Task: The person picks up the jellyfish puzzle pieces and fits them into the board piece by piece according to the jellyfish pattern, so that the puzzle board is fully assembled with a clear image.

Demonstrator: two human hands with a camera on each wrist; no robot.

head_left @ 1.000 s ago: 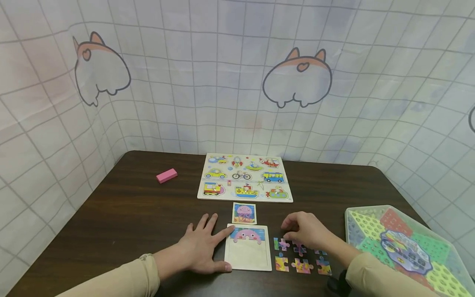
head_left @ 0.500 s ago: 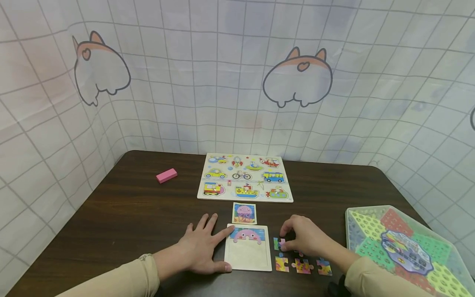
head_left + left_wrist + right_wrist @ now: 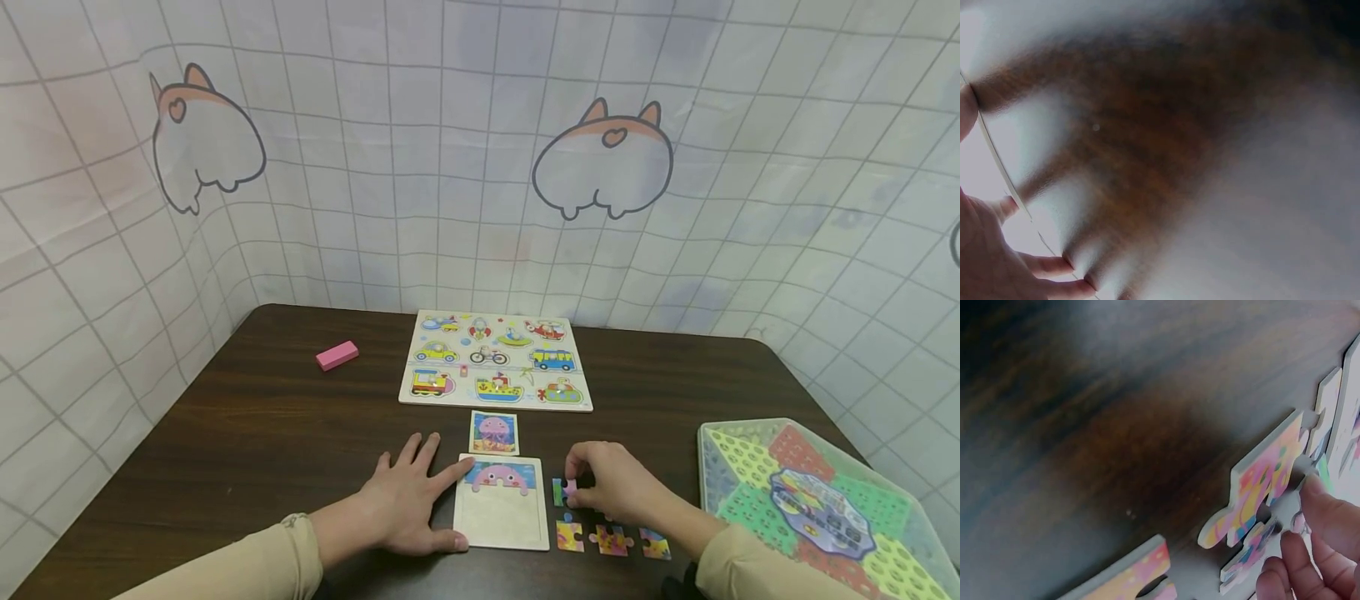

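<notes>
My left hand (image 3: 408, 504) lies spread, its fingertips on the dark table and on the left edge of a small wooden puzzle tray (image 3: 501, 523). The tray's top row shows a pink jellyfish head on blue; bare wood shows below. To its right, my right hand (image 3: 618, 485) pinches a pink and green jigsaw piece (image 3: 558, 492) between thumb and fingers, partly hidden by them. Several loose pieces lie around it, including a yellow-pink piece (image 3: 612, 540) in the front row, larger in the right wrist view (image 3: 1266, 481). A jellyfish picture card (image 3: 494, 433) sits behind the tray.
A vehicle puzzle board (image 3: 491, 400) lies at the back of the table. A pink block (image 3: 337, 355) is at the back left. On the right stands a clear-edged box (image 3: 783, 500) with colored panels. A grid-patterned cloth (image 3: 405, 208) hangs behind the table.
My right hand has shifted slightly left and toward me, its thumb and fingers closing on the pink and green piece. The left hand keeps its place on the tray.
</notes>
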